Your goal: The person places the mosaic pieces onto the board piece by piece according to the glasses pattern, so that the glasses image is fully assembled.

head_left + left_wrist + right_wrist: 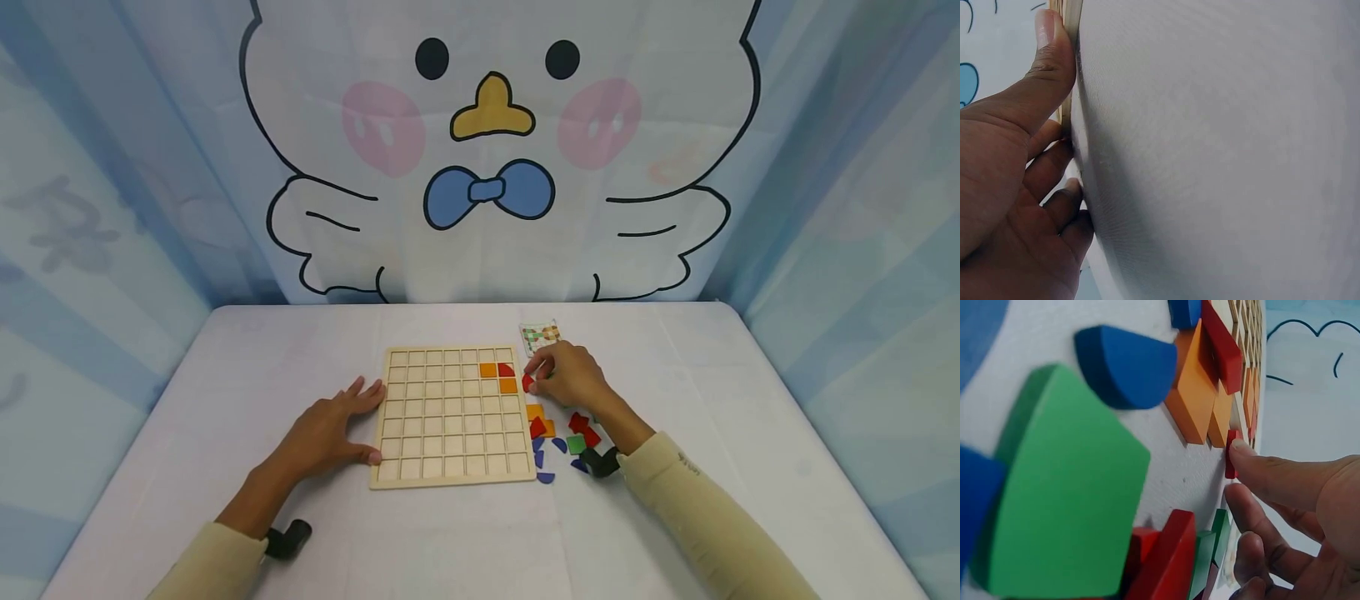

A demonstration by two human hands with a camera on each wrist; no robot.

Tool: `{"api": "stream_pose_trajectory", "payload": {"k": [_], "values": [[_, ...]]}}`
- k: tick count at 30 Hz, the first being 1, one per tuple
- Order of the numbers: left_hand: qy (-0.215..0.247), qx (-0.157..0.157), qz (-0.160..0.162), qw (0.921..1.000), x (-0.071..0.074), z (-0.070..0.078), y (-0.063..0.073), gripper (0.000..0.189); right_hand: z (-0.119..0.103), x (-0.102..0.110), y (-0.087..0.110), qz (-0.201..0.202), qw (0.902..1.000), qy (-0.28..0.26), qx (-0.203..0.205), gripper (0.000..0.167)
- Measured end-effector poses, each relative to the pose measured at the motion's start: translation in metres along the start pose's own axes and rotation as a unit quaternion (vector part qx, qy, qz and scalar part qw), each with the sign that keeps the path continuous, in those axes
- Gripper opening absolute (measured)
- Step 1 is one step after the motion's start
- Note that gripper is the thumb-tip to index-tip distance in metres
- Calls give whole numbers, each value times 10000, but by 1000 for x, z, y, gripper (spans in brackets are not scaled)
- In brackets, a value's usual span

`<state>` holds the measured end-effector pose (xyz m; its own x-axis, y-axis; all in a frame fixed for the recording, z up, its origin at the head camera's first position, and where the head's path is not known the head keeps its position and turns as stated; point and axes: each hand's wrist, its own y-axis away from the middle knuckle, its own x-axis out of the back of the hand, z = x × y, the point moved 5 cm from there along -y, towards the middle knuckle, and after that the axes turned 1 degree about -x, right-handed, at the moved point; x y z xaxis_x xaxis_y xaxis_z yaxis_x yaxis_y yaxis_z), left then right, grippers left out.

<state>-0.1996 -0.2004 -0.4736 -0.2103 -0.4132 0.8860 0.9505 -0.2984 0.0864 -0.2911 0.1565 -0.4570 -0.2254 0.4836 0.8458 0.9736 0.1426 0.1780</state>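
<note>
A wooden grid board (442,417) lies on the table, with orange squares (488,370) and a red quarter-round piece (506,369) set in its upper right cells. At the board's left edge my left hand (326,429) rests with fingers spread; the left wrist view has the thumb (1054,62) against the wooden side. Just off the board's right edge, my right hand (572,375) pinches a small red block (528,382) between thumb and finger. In the right wrist view the red block (1230,453) stands at the fingertips, partly hidden by the thumb.
Loose red, orange, green and blue blocks lie right of the board, among them a green block (576,444) and a blue half-round block (546,478). A patterned card (540,336) lies behind the right hand. Curtains (487,267) surround the white table.
</note>
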Motion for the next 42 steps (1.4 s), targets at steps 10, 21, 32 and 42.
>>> {"api": "stream_pose_trajectory", "payload": {"k": [10,21,32,42], "values": [[-19,-22,1,10000,0,0,0,110,1,0,3,133,9987,-488,95,14],[1,35,-27,10000,0,0,0,110,-3,8,1,247,9971,-626,365,7],[32,47,-26,10000,0,-1,0,110,-27,1,-4,373,9928,-885,716,9],[66,-16,1,10000,1,-1,0,109,-52,-13,-14,285,9896,-959,1031,10]]}}
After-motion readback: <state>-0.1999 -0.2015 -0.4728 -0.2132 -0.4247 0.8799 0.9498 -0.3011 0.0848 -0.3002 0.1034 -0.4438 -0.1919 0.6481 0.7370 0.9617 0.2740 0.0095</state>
